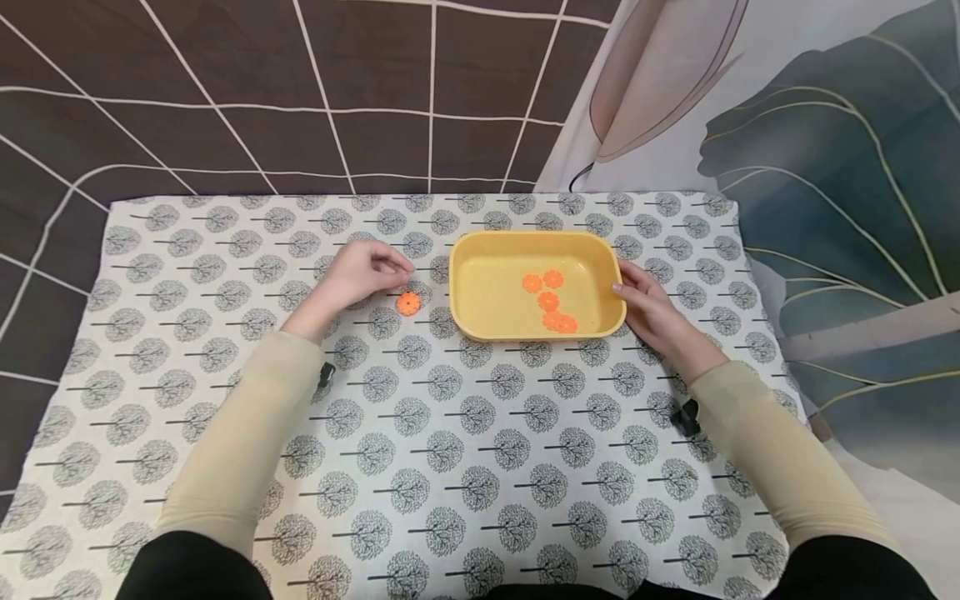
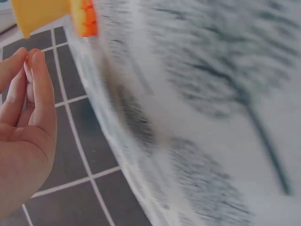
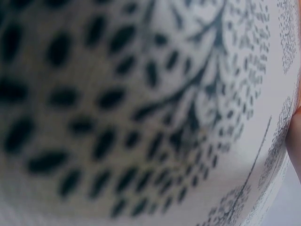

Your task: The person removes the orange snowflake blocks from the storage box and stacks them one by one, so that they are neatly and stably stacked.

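- Yellow box (image 1: pixel 491 279), head view: we saw it on the far half of the tree-print cloth (image 1: pixel 442 392), with five orange flower-shaped pieces (image 1: pixel 548 302) inside.
- We saw the right hand (image 1: pixel 654 308) grip its right rim, while the left hand (image 1: pixel 363 271), fingers loosely bent, hung beside a loose orange piece (image 1: pixel 408 304) left of the box.
- Left wrist: we saw thumb and fingertips nearly together, nothing visible between them.
- Right wrist: we saw mostly blurred cloth; its grip we couldn't tell there.
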Available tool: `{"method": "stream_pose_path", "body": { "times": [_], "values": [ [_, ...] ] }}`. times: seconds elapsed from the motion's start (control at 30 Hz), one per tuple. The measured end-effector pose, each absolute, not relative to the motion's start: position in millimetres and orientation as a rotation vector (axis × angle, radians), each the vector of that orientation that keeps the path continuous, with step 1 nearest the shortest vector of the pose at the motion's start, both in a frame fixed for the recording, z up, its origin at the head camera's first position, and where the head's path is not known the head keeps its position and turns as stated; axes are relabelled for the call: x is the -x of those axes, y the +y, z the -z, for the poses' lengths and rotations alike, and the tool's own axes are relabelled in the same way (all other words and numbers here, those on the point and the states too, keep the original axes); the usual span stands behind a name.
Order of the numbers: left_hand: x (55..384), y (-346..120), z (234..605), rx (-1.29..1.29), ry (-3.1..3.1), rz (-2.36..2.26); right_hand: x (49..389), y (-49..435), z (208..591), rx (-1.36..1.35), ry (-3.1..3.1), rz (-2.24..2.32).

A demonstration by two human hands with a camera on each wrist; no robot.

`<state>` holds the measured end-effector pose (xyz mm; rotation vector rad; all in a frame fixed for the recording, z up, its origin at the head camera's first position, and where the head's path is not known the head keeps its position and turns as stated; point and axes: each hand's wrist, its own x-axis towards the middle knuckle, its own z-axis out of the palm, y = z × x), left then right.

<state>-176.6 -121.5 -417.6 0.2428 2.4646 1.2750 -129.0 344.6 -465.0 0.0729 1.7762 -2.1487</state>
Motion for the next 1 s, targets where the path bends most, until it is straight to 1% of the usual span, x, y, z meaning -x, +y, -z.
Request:
{"method": "stream_pose_path", "body": {
  "times": [0.2, 0.47, 0.73, 1.0],
  "values": [
    [181, -102, 401, -0.273, 2.445, -1.304, 129, 344, 464, -0.073, 1.782, 2.150],
    [186, -71, 389, -0.353, 2.426, -1.379, 128, 344, 464, -0.063, 1.788, 2.142],
    [192, -39, 387, -0.422, 2.402, -1.415, 129, 344, 464, -0.053, 1.787, 2.150],
    [198, -10, 395, -0.527, 2.361, -1.381, 129, 344, 464, -0.072, 1.780, 2.153]
  ]
}}
